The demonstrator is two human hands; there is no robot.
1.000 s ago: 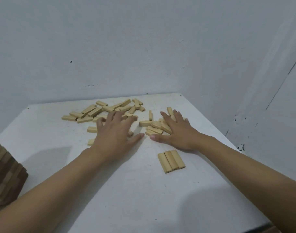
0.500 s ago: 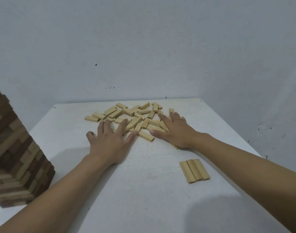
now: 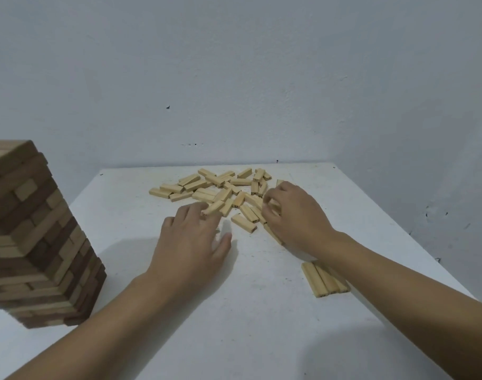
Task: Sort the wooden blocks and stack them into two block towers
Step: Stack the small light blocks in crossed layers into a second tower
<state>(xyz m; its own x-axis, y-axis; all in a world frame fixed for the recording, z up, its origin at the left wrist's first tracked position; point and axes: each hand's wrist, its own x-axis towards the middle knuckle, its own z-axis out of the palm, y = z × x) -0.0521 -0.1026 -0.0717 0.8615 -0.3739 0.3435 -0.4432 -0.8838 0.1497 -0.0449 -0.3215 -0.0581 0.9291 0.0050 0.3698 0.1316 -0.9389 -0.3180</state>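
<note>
Several pale wooden blocks [image 3: 220,187] lie scattered in a heap at the back of the white table [image 3: 250,311]. My left hand [image 3: 190,242] hovers palm down at the heap's near edge, its fingertips at one loose block [image 3: 214,208]. My right hand [image 3: 294,215] is on the right of the heap with its fingers curled round a block or two. A single block [image 3: 244,222] lies between the hands. Three pale blocks [image 3: 323,281] lie side by side as a flat row under my right forearm. A tall tower [image 3: 34,237] of mixed dark and light blocks stands at the left.
The table sits in a corner of plain bluish walls, with its right edge [image 3: 415,242] falling off to the floor. The tower takes the near left part of the table.
The view has panned left, so the whole tower now shows. My right hand has gone from flat on the blocks to curled round some. My left hand has drawn back and lifted a little.
</note>
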